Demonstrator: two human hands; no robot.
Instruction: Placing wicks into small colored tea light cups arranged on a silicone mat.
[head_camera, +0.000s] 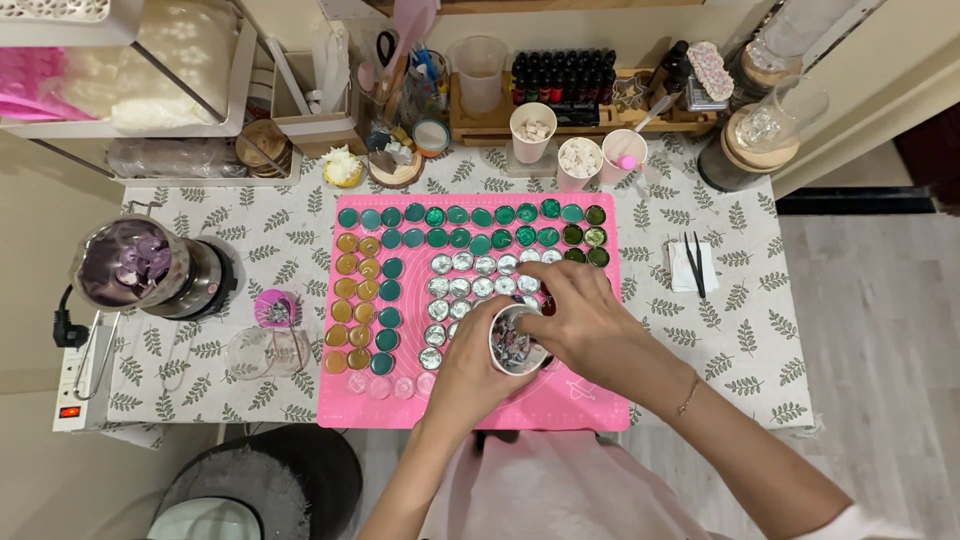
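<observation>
My left hand (470, 375) holds a small white cup (516, 340) of shiny silver and dark bits above a pink mat (590, 400). My right hand (585, 320) reaches over the cup, fingers pinched at its rim; what they grip is hidden. On the mat lie rows of round discs: teal and green ones (460, 215) along the top, amber ones (350, 290) at the left, silver ones (470, 275) in the middle.
A metal pot with purple pieces (135, 265) stands at the left beside a power strip (75, 375). Black tweezers on a white card (693, 265) lie at the right. Pink cups (580, 160), a rack of dark bottles (565, 75) and glass jars (765, 135) line the back.
</observation>
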